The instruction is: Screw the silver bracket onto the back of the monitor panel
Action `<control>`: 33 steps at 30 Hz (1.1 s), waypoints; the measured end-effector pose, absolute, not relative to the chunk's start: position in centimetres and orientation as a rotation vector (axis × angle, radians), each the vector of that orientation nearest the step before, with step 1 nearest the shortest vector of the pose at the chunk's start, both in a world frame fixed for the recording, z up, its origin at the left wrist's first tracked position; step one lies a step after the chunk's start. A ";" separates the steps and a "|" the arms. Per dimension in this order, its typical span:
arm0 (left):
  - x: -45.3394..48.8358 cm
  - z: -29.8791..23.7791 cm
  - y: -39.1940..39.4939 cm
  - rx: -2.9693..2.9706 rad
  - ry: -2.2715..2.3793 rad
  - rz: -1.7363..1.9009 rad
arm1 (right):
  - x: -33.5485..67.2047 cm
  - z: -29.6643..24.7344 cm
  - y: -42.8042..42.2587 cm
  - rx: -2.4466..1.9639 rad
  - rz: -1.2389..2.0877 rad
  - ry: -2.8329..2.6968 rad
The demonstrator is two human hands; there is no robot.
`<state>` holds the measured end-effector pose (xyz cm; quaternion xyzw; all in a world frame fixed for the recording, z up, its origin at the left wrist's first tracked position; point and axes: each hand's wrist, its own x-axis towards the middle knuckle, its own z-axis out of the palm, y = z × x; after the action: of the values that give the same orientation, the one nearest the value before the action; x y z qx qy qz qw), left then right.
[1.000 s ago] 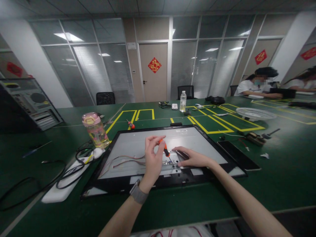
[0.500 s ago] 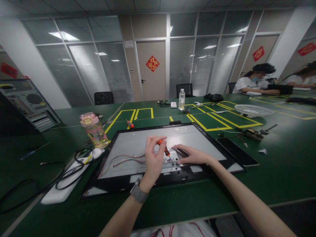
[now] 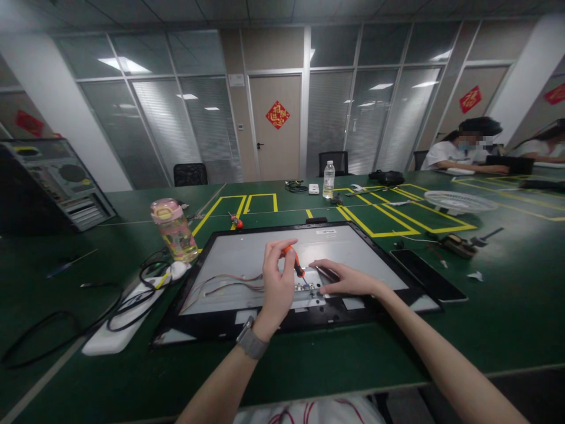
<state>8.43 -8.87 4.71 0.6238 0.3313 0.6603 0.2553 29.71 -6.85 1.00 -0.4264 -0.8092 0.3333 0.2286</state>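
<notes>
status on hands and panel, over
Left hand grips screwdriver, tip at metal bracket. Right hand by bracket's right end. Panel flat on table; wires trail left, clear of tip.

Red diamond sign (image 3: 278,115) on middle door (image 3: 280,154) bears 招, 进; right door's (image 3: 491,77) diamond (image 3: 470,99) bears 福

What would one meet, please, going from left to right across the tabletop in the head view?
Computer tower → pink-lidded bottle → red-handled tool → left hand with an orange-and-black screwdriver in its grip → right hand → dark flat slab → small white scrap.
</notes>
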 end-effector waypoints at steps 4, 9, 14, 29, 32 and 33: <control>8.4 4.5 -8.8 1.620 0.783 1.703 | 29.7 1.0 -6.9 -1.194 0.917 -2.218; 8.3 4.6 -8.7 1.692 0.760 1.690 | 29.7 1.0 -6.8 -1.192 0.929 -2.222; 8.4 4.9 -8.7 1.737 0.882 1.737 | 29.6 1.3 -7.0 -1.195 0.928 -2.226; 8.2 5.1 -9.4 1.946 0.902 1.644 | 29.5 1.4 -7.1 -1.210 0.939 -2.210; 7.9 5.2 -9.4 2.083 0.982 1.683 | 29.4 1.4 -7.1 -1.222 0.940 -2.198; 7.8 5.2 -9.4 2.135 0.986 1.690 | 29.4 1.3 -7.1 -1.222 0.944 -2.197</control>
<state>7.79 -9.36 5.18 0.7318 0.3379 0.5791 0.1225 29.42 -7.12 1.33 -0.4433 -0.7970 0.3423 0.2261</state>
